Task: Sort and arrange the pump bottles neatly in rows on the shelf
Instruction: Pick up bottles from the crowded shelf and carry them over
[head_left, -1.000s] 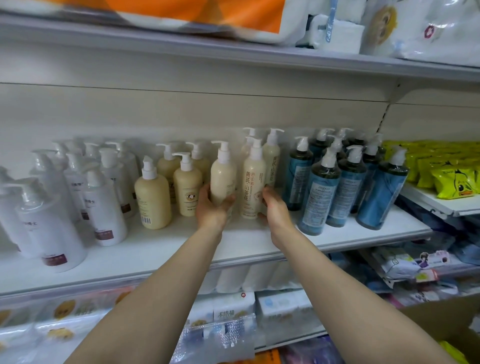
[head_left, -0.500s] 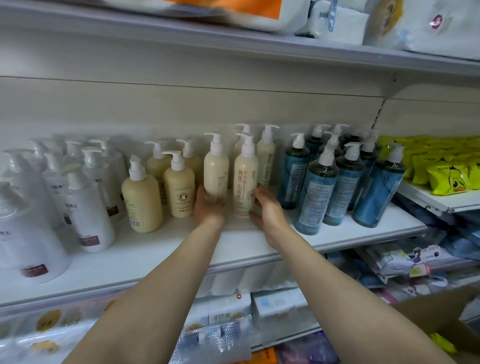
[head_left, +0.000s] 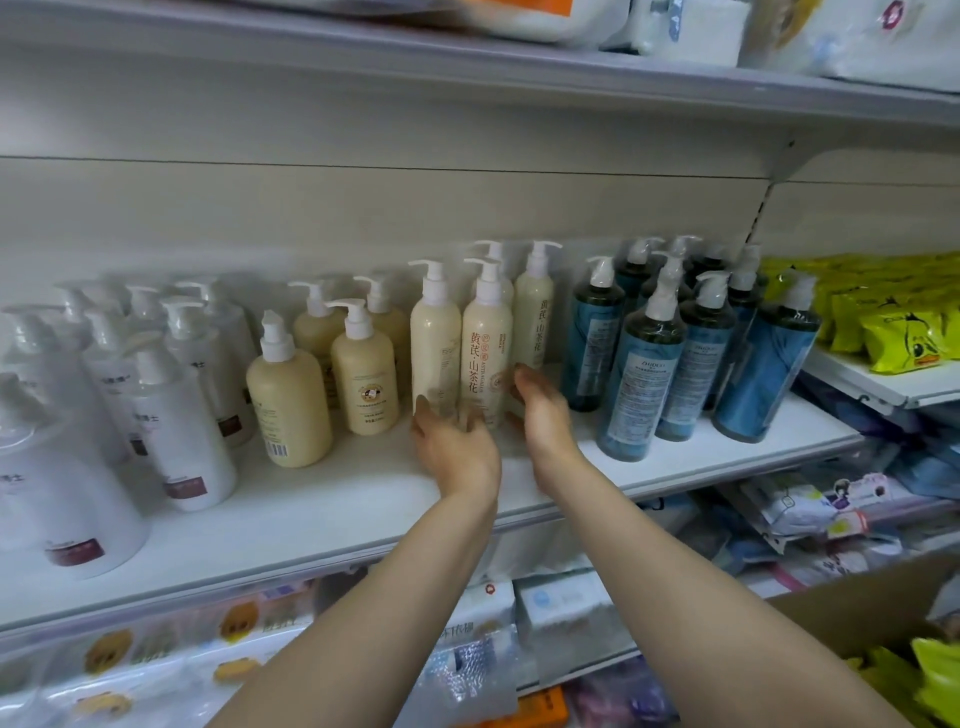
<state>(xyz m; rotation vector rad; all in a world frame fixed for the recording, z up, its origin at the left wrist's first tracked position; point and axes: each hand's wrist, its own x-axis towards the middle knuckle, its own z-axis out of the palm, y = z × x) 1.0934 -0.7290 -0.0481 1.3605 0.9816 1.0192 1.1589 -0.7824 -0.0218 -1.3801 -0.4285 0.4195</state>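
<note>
Since a second ago both hands have closed in: the left hand (head_left: 457, 441) and right hand (head_left: 543, 410), fingers loosely spread, now bracket the tall cream pump bottles (head_left: 485, 343) mid-shelf (head_left: 322, 499), tightening that row.

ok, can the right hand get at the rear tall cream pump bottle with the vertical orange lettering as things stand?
Probably yes. The right hand is already beside the rear tall cream pump bottle, fingertips at its lower part, and the gap toward the dark blue pump bottles leaves its right side free.
</note>
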